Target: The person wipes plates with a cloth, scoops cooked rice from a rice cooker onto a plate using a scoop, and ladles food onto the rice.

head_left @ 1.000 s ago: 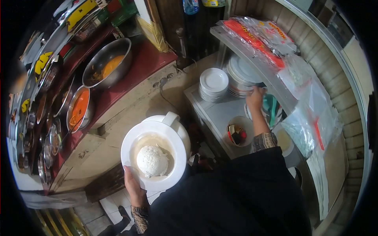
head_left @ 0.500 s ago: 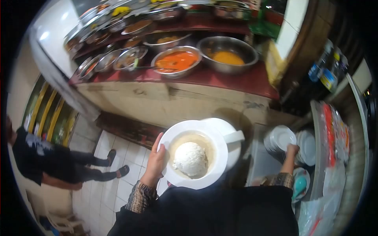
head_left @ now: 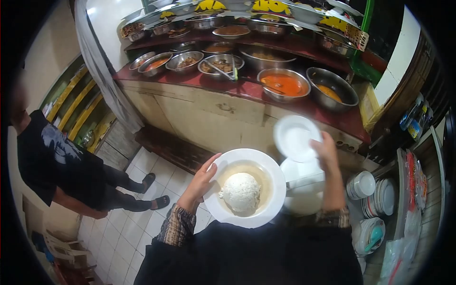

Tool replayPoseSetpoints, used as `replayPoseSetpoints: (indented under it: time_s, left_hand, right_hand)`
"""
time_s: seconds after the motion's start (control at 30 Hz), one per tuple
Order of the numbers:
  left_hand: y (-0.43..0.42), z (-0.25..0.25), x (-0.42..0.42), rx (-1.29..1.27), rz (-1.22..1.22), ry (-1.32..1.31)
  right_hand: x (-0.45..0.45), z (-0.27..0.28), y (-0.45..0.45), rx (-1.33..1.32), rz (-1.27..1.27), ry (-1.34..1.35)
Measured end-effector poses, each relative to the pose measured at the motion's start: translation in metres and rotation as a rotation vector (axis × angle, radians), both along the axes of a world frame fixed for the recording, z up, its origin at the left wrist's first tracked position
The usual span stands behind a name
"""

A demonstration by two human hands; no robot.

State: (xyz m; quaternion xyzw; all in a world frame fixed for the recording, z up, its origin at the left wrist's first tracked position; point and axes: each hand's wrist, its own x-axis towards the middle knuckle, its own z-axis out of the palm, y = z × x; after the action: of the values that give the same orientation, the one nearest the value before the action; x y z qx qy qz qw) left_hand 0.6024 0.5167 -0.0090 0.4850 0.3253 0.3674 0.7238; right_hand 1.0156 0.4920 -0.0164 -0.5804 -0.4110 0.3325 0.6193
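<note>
My left hand (head_left: 197,183) grips the left rim of a wide white plate (head_left: 276,190), which is level in front of my body. A rounded mound of white rice (head_left: 241,192) sits in its middle. In my right hand (head_left: 327,152) is a small white plate (head_left: 295,137), held by its right edge and slightly blurred. It is raised beyond the rice plate, to its upper right. Beneath my right forearm is a pale round surface (head_left: 304,202), partly hidden, with a handle-like strip (head_left: 306,181) across it.
Ahead, a red counter (head_left: 247,90) bears metal bowls of food, including an orange-red curry (head_left: 285,85) and tongs (head_left: 234,72). Stacked bowls (head_left: 362,184) and plates (head_left: 384,197) stand at right. A person in black (head_left: 61,161) stands at left on the tiled floor.
My right hand has come up from the dish stacks at right and now holds a small white plate. The rice plate stays in my left hand. My view has turned somewhat.
</note>
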Motion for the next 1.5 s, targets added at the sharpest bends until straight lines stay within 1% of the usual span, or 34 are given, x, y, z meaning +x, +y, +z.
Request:
replayPoseSetpoints:
  time_s: [0.03,0.07,0.13,0.2,0.27,0.3,0.33,0.4,0.43,0.47,0.53,0.57,0.67,0.77,0.83,0.9,0.97,1.0,1.07,1.13,1.17,1.23,1.27,1.3,1.37,1.4,1.43,1.5]
  left_hand:
    - [0.006,0.000,-0.011,0.020,-0.031,0.005]
    - [0.009,0.001,-0.022,0.036,-0.061,0.012]
    - [0.016,-0.001,-0.048,0.063,-0.064,0.074]
    - [0.026,-0.011,-0.076,0.063,-0.083,0.131]
    - [0.042,-0.032,-0.105,0.031,-0.139,0.182]
    - [0.038,-0.015,-0.113,0.128,-0.097,0.314]
    - [0.036,-0.019,-0.121,0.064,0.013,0.319]
    - [0.035,-0.015,-0.138,-0.071,0.035,0.250]
    - [0.035,-0.015,-0.140,-0.094,0.092,0.177]
    - [0.034,-0.014,-0.140,-0.041,0.132,0.094]
    - [0.033,-0.008,-0.142,-0.125,0.136,-0.016]
    - [0.035,-0.014,-0.146,-0.152,0.124,-0.022]
    - [0.048,-0.030,-0.157,-0.236,0.133,-0.033]
    - [0.059,-0.037,-0.164,-0.296,0.203,-0.030]
    - [0.072,-0.040,-0.166,-0.301,0.245,-0.037]
    - [0.090,-0.045,-0.169,-0.303,0.305,-0.058]
    - [0.113,-0.055,-0.174,-0.317,0.357,-0.091]
    - [0.128,-0.067,-0.178,-0.333,0.382,-0.117]
    - [0.153,-0.073,-0.172,-0.360,0.417,-0.180]
    - [0.172,-0.058,-0.159,-0.377,0.442,-0.254]
    - [0.178,-0.049,-0.151,-0.362,0.455,-0.235]
    - [0.194,-0.033,-0.133,-0.326,0.479,-0.207]
    - [0.204,-0.034,-0.126,-0.303,0.473,-0.195]
    - [0.211,-0.035,-0.123,-0.283,0.473,-0.181]
    - [0.224,-0.035,-0.115,-0.271,0.479,-0.152]
    - [0.229,-0.034,-0.112,-0.280,0.443,-0.156]
    - [0.233,-0.032,-0.109,-0.285,0.408,-0.163]
    - [0.242,-0.025,-0.103,-0.293,0.345,-0.176]
  right_hand:
    - [-0.060,0.039,0.017,-0.181,0.083,0.002]
    - [-0.101,0.037,0.042,-0.101,0.159,0.007]
    - [-0.176,0.043,0.078,-0.126,0.322,-0.030]
    - [-0.236,0.054,0.100,-0.210,0.405,-0.156]
    - [-0.280,0.061,0.112,-0.282,0.540,-0.091]
    - [-0.296,0.054,0.122,-0.262,0.578,-0.164]
    - [-0.310,0.049,0.131,-0.244,0.611,-0.238]
    - [-0.329,0.044,0.141,-0.243,0.662,-0.289]
    - [-0.337,0.035,0.148,-0.243,0.721,-0.306]
    - [-0.343,0.025,0.155,-0.243,0.782,-0.326]
    - [-0.357,0.029,0.152,-0.282,0.745,-0.448]
    - [-0.361,0.031,0.151,-0.303,0.736,-0.508]
    - [-0.364,0.032,0.165,-0.434,0.792,-0.445]
    - [-0.348,0.027,0.182,-0.299,0.711,-0.419]
    - [-0.328,0.069,0.173,-0.194,0.564,-0.418]
    - [-0.294,0.056,0.197,0.132,0.271,-0.580]
    - [-0.246,0.064,0.216,0.386,-0.099,-0.831]
    - [-0.226,0.068,0.223,0.362,-0.254,-0.936]
    - [-0.191,0.075,0.232,0.282,-0.573,-1.149]
    - [-0.176,0.069,0.244,0.163,-0.562,-1.231]
    - [-0.170,0.065,0.248,0.103,-0.559,-1.271]
    - [-0.156,0.052,0.258,0.043,-0.468,-1.235]
    - [-0.150,0.048,0.262,0.017,-0.418,-1.213]
    - [-0.145,0.049,0.263,-0.017,-0.419,-1.211]
    - [-0.135,0.052,0.260,0.066,-0.483,-1.170]
    - [-0.133,0.056,0.257,0.109,-0.509,-1.153]
    - [-0.128,0.065,0.250,0.216,-0.538,-1.155]
    - [-0.122,0.081,0.234,0.186,-0.537,-0.990]
